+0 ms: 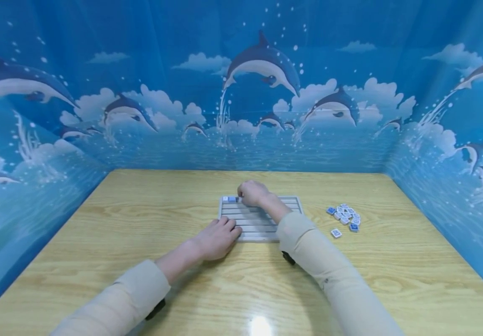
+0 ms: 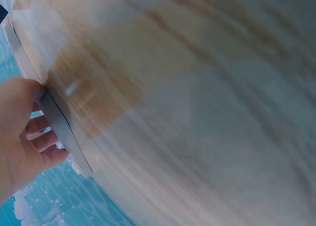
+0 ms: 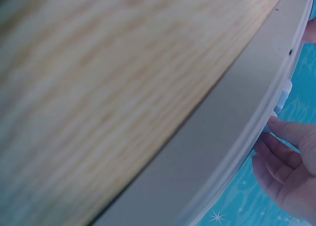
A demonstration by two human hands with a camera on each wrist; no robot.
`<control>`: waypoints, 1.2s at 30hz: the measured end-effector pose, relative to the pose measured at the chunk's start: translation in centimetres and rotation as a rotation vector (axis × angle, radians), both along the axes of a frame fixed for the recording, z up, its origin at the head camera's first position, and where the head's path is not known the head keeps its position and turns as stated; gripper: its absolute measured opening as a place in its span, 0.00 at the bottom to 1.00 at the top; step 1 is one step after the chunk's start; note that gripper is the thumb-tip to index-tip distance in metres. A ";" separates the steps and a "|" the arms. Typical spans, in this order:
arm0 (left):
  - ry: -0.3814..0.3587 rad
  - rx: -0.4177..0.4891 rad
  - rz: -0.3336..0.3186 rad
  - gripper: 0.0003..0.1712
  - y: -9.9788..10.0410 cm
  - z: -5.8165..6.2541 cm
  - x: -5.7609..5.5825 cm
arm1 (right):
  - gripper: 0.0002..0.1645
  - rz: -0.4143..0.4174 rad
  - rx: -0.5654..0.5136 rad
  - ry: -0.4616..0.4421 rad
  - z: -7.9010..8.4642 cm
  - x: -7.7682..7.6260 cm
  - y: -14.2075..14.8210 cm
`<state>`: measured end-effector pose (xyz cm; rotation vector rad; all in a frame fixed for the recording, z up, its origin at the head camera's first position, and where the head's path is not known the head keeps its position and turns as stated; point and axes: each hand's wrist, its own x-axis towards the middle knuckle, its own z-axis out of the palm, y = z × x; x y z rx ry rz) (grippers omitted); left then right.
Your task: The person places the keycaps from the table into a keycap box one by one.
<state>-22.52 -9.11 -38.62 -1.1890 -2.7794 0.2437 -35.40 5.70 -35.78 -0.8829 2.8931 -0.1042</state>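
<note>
From the head view, our right grip (image 1: 254,192) is over the far side of the grey, ridged rectangular board (image 1: 258,223), long axis left-right; small blue-and-white square tiles (image 1: 344,220) lie right of it, nearer this grip; left wrist: our left grip (image 2: 24,127) clasps the board's edge; right wrist: our right grip pinches a small white tile (image 3: 267,128) at the board

From afar, I am viewing a glossy wood-grain worktop (image 1: 140,200) reflecting light, a ridged, smooth-sided, plastic-looking board (image 1: 258,222), plastic-looking tiles (image 1: 344,220), matt cloth sleeves (image 1: 325,256).
</note>
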 end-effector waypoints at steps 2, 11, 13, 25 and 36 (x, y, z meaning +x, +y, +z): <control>0.002 0.004 -0.004 0.16 0.0 0.0 0.0 | 0.11 0.002 0.006 -0.004 0.0 0.0 0.0; 0.013 0.018 -0.019 0.16 -0.1 0.0 0.0 | 0.08 0.015 0.017 -0.007 0.0 0.1 -0.2; 0.015 0.017 -0.022 0.16 -0.1 0.0 0.0 | 0.07 0.016 0.015 -0.008 0.0 0.1 -0.2; 0.006 0.012 -0.014 0.16 0.0 -0.1 -0.1 | 0.09 0.018 0.001 -0.004 -0.1 0.1 -0.2; 0.000 0.041 -0.012 0.14 0.0 -0.3 -0.1 | 0.18 -0.025 -0.027 -0.075 0.4 0.1 1.3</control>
